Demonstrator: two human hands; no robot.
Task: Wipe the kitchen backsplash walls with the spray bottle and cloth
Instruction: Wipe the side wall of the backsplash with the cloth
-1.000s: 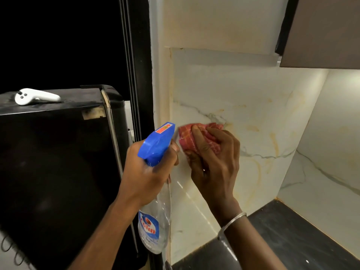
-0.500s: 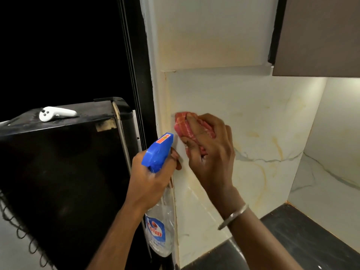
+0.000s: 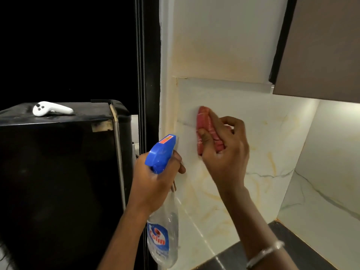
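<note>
Far left there's a white controller sitting on top of the black fridge. My left hand is wrapped tight around the neck of the spray bottle, blue nozzle aimed at the wall. Right of that, my right hand has the red cloth bunched up and pressed flat against the marble backsplash, just under the upper cabinet.
</note>
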